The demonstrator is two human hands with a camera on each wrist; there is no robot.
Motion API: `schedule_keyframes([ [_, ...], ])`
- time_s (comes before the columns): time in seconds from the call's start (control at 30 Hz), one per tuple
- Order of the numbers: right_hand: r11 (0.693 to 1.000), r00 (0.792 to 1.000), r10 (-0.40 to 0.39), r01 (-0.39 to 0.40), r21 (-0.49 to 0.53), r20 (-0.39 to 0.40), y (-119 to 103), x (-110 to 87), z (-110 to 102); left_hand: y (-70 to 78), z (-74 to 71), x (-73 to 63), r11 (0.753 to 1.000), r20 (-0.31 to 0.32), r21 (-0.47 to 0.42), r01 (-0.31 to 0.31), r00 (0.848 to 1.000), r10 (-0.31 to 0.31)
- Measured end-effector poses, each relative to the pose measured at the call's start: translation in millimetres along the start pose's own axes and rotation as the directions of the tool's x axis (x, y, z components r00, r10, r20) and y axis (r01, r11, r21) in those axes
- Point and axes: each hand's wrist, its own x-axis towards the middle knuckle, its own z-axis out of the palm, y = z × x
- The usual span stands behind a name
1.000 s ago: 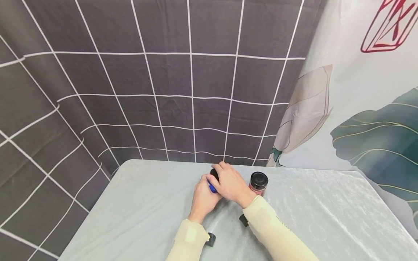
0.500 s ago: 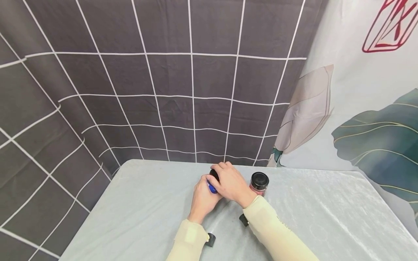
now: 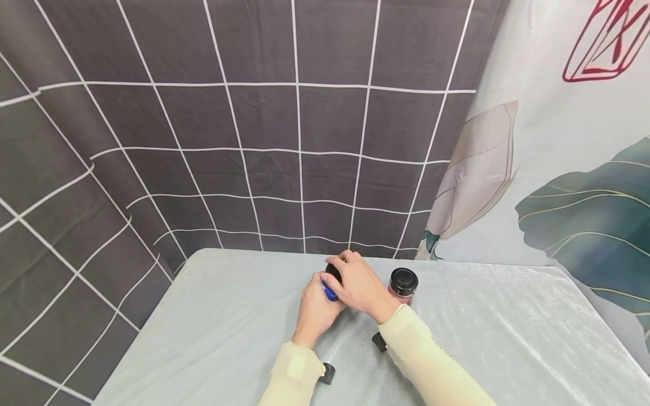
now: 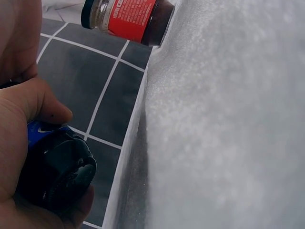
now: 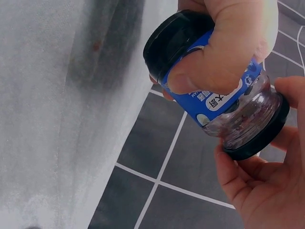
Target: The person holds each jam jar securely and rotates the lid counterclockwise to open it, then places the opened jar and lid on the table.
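A glass jar (image 5: 255,107) with a blue label is held tilted above the table between both hands. My left hand (image 3: 316,311) wraps around its body, with the thumb pressed across the label in the right wrist view. The right hand (image 3: 363,286) grips the black lid (image 5: 264,137) with its fingertips spread round the rim. Dark material fills the base end, while the glass near the lid looks clear with reddish bits. In the head view the hands cover most of this jar. A second jar (image 3: 403,285), black-lidded with a red label (image 4: 131,19), stands upright beside the right wrist.
A pale grey velvety cloth covers the table (image 3: 218,332). A dark grid-patterned curtain (image 3: 264,169) hangs behind its back edge, with a white leaf-print curtain (image 3: 508,225) at the right. Black wrist mounts (image 3: 327,373) protrude beside the cream sleeves (image 3: 426,361).
The right hand's fingers shift very slightly over the lid. The left hand, the blue-labelled jar and the red-labelled jar stay practically where they were.
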Motion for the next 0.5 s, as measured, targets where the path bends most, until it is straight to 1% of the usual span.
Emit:
schedule_keyframes([
  [0.5, 1.000, 1.000, -0.029, 0.029, -0.006, 0.003, -0.4, 0.4, 0.4, -1.4, -0.4, 0.0, 1.000, -0.006, -0.008, 0.000, 1.000, 0.000],
])
